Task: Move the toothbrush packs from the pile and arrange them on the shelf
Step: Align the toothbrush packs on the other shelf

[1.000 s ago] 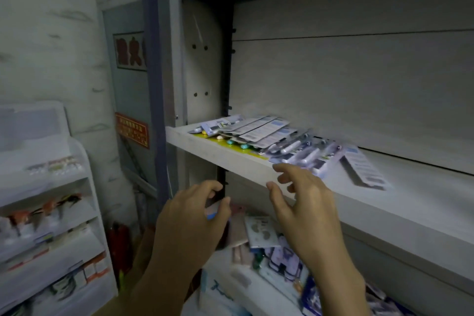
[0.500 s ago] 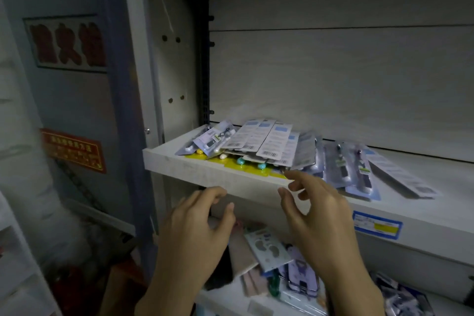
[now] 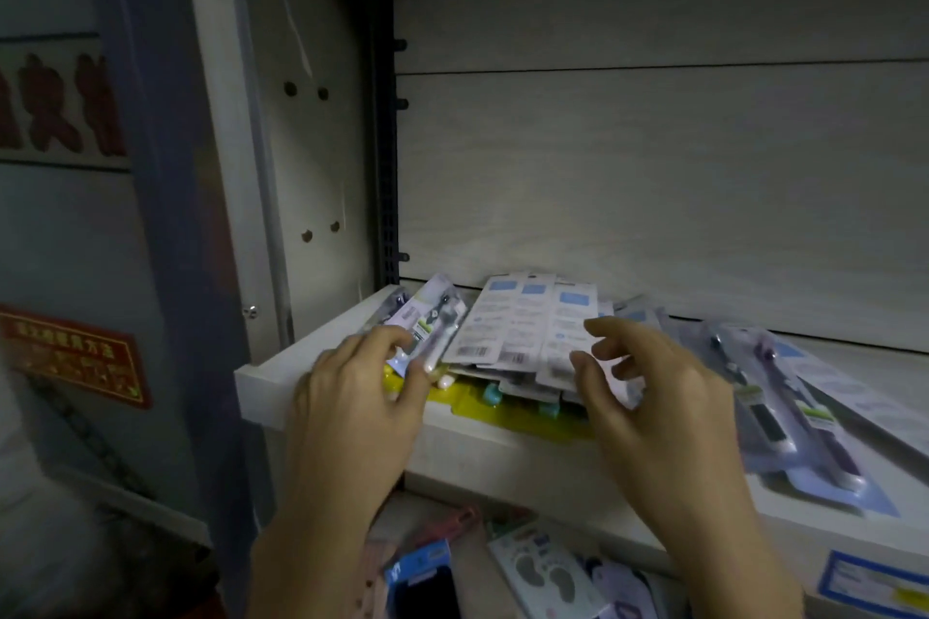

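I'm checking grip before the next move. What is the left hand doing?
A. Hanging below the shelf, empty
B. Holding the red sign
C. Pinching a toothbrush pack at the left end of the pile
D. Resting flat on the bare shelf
C: the left hand has thumb and fingers closed on a toothbrush pack at the left end of the pile on the shelf.

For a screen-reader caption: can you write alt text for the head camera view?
Two hands reach a pile of toothbrush packs on a pale shelf: the left hand pinches a pack's lower end, the right hand hovers open. More packs lie to the right.
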Available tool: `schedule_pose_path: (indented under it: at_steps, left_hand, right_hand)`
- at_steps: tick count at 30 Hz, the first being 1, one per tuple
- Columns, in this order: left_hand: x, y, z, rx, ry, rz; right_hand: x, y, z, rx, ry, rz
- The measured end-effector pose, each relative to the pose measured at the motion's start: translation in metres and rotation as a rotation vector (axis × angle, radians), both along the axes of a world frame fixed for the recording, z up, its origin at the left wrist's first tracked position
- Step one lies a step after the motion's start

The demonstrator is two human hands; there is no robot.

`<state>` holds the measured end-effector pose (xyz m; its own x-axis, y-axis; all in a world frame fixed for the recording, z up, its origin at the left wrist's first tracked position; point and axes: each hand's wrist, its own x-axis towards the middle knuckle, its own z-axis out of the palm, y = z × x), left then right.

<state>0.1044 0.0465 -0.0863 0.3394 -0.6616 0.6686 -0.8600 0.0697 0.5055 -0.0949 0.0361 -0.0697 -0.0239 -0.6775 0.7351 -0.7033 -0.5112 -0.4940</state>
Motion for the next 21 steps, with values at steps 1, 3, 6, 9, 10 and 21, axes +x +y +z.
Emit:
schedule_pose_path:
  at_steps: [1, 3, 6, 9, 10, 21]
  left_hand:
    - [0.005, -0.008, 0.003, 0.014, 0.0, 0.012]
    - [0.015, -0.022, 0.007, 0.06, -0.019, 0.022]
    - [0.028, -0.041, 0.014, 0.143, -0.05, 0.027]
    - [0.039, -0.058, 0.015, 0.232, -0.05, 0.011]
    - [0.042, -0.063, 0.015, 0.267, -0.064, 0.007]
    - [0.059, -0.082, 0.017, 0.337, -0.069, -0.106]
  right_hand:
    - [0.003, -0.004, 0.001, -0.007, 0.001, -0.01]
    - [0.008, -0.012, 0.002, -0.01, 0.012, -0.026]
    - [0.015, -0.022, 0.003, -0.019, 0.053, -0.074]
    - [0.028, -0.027, 0.006, -0.039, 0.086, -0.095]
    - [0.034, -0.028, 0.007, -0.046, 0.101, -0.094]
    - [0.103, -0.035, 0.019, 0.342, 0.509, -0.213]
